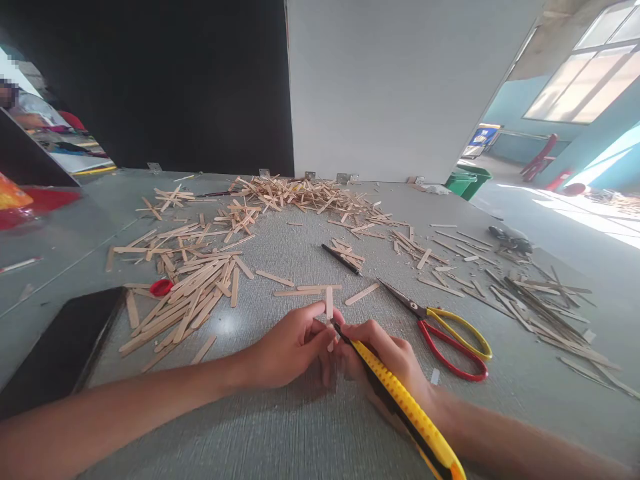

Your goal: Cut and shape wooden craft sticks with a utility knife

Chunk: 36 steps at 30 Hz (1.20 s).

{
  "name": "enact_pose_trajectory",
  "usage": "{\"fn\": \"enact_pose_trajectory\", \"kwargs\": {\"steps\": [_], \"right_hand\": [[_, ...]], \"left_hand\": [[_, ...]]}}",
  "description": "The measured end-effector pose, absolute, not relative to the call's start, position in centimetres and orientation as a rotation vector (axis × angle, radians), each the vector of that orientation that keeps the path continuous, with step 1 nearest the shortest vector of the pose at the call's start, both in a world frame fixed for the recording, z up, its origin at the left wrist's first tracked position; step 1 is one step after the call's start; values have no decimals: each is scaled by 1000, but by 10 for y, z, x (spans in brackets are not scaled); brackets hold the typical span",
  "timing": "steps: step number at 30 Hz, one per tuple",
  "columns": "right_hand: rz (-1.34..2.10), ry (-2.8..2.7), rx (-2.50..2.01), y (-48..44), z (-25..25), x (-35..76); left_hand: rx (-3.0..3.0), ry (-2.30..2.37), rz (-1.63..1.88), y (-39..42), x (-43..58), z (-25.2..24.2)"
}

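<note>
My left hand [295, 343] is closed in a pinch around a short wooden craft stick [329, 302], whose upper end stands up above the fingers. My right hand [387, 357] grips a yellow and black utility knife [405, 407]. The knife's front end meets the stick between both hands; the blade itself is mostly hidden by fingers. Just beyond the hands lie loose craft sticks [307, 291]. To the right of my right hand rest scissors [430, 313] with one red and one yellow handle. A dark pen-like tool [341, 259] lies ahead of them.
Heaps of craft sticks [200, 293] cover the table's left and back. Thin offcuts [545, 307] spread at right. A black phone-like slab [63, 340] lies left, near a red cap [161, 287]. An upright black and white panel [400, 87] closes off the back. Another person is at far left.
</note>
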State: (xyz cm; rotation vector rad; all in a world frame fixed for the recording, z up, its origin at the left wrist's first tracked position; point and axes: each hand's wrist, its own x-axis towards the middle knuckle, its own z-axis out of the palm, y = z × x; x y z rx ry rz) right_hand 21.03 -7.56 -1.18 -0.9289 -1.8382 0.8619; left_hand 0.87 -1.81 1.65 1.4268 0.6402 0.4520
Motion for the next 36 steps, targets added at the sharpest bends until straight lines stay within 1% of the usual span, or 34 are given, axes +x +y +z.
{"fn": "enact_pose_trajectory", "kwargs": {"steps": [3,8,12,16,21,24,36], "right_hand": [[906,-1725,-986,-75,-12,210],[1116,-1404,-940,-70,4,213],[1108,-1291,-1064,-65,10,218],[1174,-1190,-1030,-61,6,218],[1352,-1183,-969,-59,5,217],[1403,-1222,-947,-59,5,218],[1423,-1246,-954,-58,0,217]], "left_hand": [[1408,669,448,-20,8,15],[1415,683,434,-17,7,13],[1430,686,448,-16,5,15],[1429,679,416,-16,4,15],[1421,697,426,-17,5,13],[1432,686,423,-17,6,13],[1454,682,439,-17,6,16]]}}
